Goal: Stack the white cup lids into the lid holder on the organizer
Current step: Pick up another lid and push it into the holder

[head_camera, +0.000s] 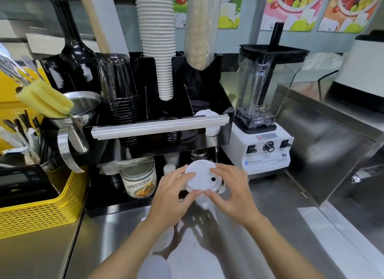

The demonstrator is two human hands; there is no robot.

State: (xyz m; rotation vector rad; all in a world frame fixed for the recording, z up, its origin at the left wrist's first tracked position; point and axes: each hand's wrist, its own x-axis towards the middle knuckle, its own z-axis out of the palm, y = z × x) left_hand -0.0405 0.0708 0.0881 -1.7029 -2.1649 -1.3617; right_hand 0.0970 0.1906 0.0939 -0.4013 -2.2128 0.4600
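We judge ourselves mid-carry: left hand [169,197] and right hand [232,192] have fingers clamped round the round white plastic cup lids [200,178] above the steel desk [270,226], next lifting them into the black organizer's right-hand lid holder [225,122].

The counter [270,226] was brushed, reflective steel; the organizer [207,87] glossy black plastic; the lids [199,179] smooth matt white plastic.
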